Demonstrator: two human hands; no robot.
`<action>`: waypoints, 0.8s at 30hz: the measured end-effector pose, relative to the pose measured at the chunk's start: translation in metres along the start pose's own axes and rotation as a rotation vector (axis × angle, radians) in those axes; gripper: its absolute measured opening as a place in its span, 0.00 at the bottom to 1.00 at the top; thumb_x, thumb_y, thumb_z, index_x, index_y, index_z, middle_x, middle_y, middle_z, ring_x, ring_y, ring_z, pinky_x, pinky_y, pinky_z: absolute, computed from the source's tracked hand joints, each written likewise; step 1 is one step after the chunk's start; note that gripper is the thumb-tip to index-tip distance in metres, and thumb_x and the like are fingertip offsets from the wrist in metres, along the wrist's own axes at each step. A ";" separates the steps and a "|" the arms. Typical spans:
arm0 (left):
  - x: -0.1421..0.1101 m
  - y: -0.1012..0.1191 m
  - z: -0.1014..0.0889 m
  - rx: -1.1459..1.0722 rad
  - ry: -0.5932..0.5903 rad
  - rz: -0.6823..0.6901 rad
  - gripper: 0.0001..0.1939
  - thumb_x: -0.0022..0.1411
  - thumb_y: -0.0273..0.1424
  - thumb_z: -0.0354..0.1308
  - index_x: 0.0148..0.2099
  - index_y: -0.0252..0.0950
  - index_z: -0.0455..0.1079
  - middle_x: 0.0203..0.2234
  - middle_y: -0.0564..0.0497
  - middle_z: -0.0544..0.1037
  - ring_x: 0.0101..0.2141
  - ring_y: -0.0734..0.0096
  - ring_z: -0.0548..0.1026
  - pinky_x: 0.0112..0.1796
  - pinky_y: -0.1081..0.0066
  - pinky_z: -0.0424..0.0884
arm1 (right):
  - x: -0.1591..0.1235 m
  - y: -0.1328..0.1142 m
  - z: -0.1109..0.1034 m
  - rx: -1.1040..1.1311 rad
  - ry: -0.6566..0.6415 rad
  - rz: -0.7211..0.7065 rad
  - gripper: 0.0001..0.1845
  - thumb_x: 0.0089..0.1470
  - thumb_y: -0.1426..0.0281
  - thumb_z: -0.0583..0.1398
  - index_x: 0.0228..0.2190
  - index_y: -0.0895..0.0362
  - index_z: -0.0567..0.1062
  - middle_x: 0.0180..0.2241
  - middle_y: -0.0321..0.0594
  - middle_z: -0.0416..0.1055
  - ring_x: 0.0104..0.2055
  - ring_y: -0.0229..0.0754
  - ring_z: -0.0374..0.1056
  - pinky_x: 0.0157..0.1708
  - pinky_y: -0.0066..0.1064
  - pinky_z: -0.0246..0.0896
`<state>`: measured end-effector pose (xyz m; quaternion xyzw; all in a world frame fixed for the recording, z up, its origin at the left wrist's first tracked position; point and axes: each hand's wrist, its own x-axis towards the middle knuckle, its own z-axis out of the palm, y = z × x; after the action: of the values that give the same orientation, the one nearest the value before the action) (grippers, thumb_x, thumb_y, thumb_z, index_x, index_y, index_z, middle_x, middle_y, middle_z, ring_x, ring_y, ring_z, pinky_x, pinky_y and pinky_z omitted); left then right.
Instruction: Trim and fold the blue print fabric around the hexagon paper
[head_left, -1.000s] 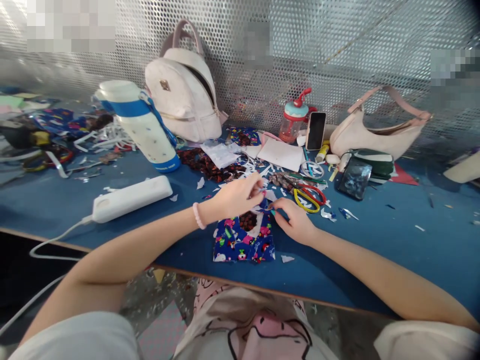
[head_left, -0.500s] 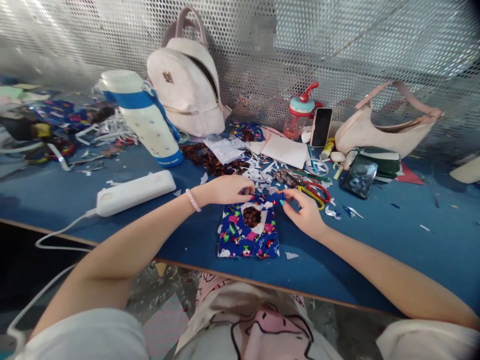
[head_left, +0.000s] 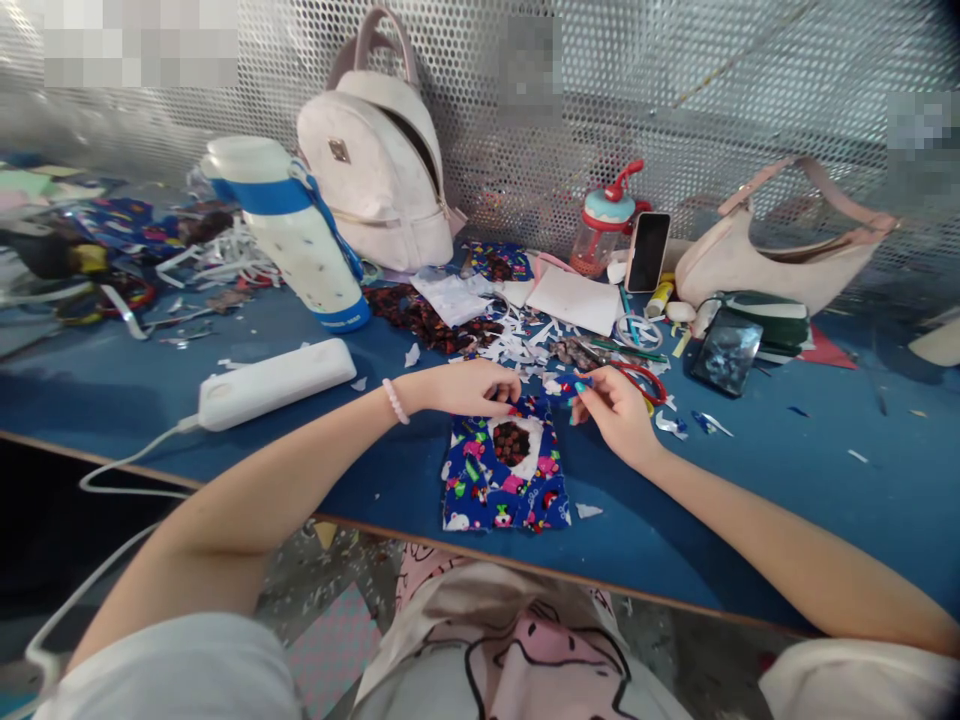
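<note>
A blue patterned fabric piece [head_left: 504, 478] lies flat near the front edge of the blue table [head_left: 787, 470]. It has a white patch with a dark red printed centre. My left hand [head_left: 472, 387] presses its fingertips on the fabric's top left edge. My right hand [head_left: 616, 410] pinches a small blue printed scrap [head_left: 564, 385] just beyond the fabric's top right corner. Red and yellow scissors [head_left: 637, 383] lie right behind my right hand.
A white backpack [head_left: 379, 150], a blue-and-white flask [head_left: 289, 235], a small pink drinking bottle [head_left: 600, 225], two phones and a beige handbag [head_left: 757, 265] stand along the perforated metal wall. A white power strip [head_left: 274, 383] with its cable lies at the left. Paper and fabric scraps litter the middle.
My left hand has lowered onto the fabric's top edge. My right hand has shifted right and up, off the fabric, with a small scrap in its fingers. The view has drifted slightly.
</note>
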<state>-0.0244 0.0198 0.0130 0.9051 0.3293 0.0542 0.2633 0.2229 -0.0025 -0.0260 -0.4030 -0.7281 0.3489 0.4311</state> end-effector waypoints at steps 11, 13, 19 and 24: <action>0.000 0.006 0.004 -0.027 -0.011 0.062 0.07 0.59 0.28 0.53 0.39 0.32 0.70 0.23 0.54 0.72 0.24 0.76 0.68 0.28 0.78 0.60 | -0.001 -0.003 0.000 -0.371 -0.040 -0.021 0.05 0.58 0.68 0.50 0.37 0.53 0.64 0.27 0.38 0.70 0.26 0.43 0.68 0.28 0.35 0.63; 0.000 0.005 0.004 -0.034 -0.009 0.065 0.07 0.60 0.29 0.53 0.38 0.32 0.70 0.23 0.54 0.72 0.24 0.76 0.68 0.27 0.77 0.60 | 0.000 -0.005 0.000 -0.369 -0.062 -0.036 0.06 0.59 0.68 0.49 0.38 0.53 0.65 0.31 0.40 0.72 0.30 0.44 0.69 0.30 0.35 0.64; 0.002 0.003 0.009 -0.014 0.079 0.057 0.08 0.62 0.31 0.51 0.38 0.34 0.70 0.28 0.51 0.74 0.27 0.74 0.69 0.30 0.75 0.62 | 0.001 -0.005 -0.001 -0.295 -0.046 -0.211 0.07 0.60 0.70 0.50 0.39 0.53 0.67 0.41 0.43 0.73 0.45 0.45 0.69 0.43 0.38 0.65; 0.007 0.001 0.021 -0.033 0.309 0.110 0.13 0.63 0.32 0.54 0.50 0.34 0.67 0.41 0.46 0.73 0.40 0.68 0.71 0.42 0.69 0.68 | -0.002 -0.007 -0.001 -0.325 -0.032 -0.431 0.04 0.57 0.73 0.54 0.32 0.53 0.67 0.34 0.41 0.72 0.38 0.43 0.70 0.39 0.36 0.66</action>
<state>-0.0129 0.0138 -0.0044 0.8983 0.3148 0.2126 0.2210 0.2227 -0.0071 -0.0205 -0.2970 -0.8504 0.1339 0.4132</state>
